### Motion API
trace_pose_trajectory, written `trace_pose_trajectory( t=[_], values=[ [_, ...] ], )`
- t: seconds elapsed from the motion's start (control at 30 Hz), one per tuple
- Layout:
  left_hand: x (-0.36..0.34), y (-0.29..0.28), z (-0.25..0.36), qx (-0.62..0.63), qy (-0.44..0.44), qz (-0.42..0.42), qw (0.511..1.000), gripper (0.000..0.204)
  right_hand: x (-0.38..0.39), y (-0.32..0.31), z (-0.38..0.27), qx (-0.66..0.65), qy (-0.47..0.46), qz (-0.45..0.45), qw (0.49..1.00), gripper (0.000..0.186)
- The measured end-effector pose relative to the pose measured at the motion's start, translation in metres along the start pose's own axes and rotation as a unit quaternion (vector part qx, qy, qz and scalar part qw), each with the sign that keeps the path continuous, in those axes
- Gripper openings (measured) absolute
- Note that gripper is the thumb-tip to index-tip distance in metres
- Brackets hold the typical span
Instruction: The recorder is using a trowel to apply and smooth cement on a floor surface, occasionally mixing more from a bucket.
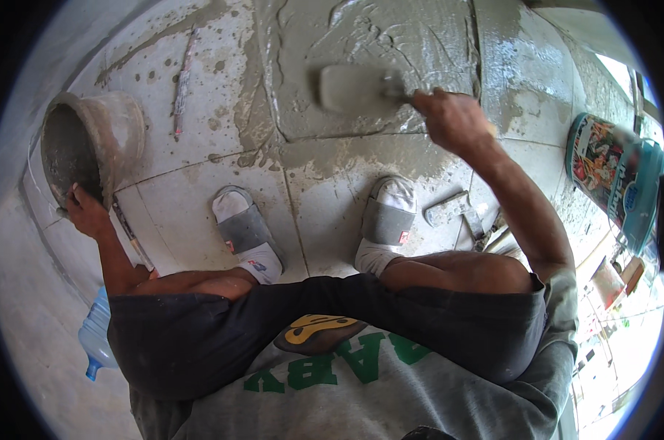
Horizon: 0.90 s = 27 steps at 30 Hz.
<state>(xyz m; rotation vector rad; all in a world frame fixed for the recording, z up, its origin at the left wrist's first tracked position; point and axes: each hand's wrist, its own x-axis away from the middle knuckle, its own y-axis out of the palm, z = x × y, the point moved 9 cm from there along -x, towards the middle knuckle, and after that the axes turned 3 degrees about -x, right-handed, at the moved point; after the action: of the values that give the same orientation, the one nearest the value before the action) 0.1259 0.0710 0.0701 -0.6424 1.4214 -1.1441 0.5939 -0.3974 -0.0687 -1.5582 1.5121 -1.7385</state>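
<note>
My right hand (455,122) is closed round the handle of a trowel (355,89). Its broad blade, a little blurred, lies flat over the wet grey cement (412,40) spread on the floor tiles ahead of me. At the far left a cement-smeared bucket (124,136) is tipped, its mouth towards the left. My left hand (88,213) grips the near rim of this bucket, thumb and fingers over the edge. Grey residue coats the inside of the bucket; how much mix it holds, I cannot tell.
My sandalled feet (248,227) stand between the tools. A second flat tool (447,210) lies right of them. A teal pail (599,172) stands far right, a blue plastic bottle (97,331) near left. Thin spattered sticks (182,84) lie by the bucket.
</note>
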Motion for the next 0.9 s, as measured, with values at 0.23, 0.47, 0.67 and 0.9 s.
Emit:
trace_pose_trajectory(
  t=[0.23, 0.47, 0.67, 0.9],
  values=[
    [-0.004, 0.003, -0.02, -0.022, -0.012, -0.005, 1.0, 0.053, 0.032, 0.02, 0.031, 0.013, -0.004, -0.02, 1.0, 0.018],
    [-0.004, 0.007, -0.015, -0.028, -0.014, -0.016, 0.999, 0.054, 0.085, 0.004, 0.12, 0.078, 0.056, 0.078, 0.992, 0.01],
    [-0.004, 0.012, -0.016, -0.034, -0.01, -0.035, 0.999, 0.055, 0.066, 0.022, 0.088, 0.014, 0.002, 0.085, 0.996, 0.009],
    [-0.01, 0.012, -0.018, -0.045, 0.003, -0.03, 0.999, 0.057, 0.063, 0.019, 0.139, -0.06, 0.175, 0.076, 0.98, 0.016]
  ],
)
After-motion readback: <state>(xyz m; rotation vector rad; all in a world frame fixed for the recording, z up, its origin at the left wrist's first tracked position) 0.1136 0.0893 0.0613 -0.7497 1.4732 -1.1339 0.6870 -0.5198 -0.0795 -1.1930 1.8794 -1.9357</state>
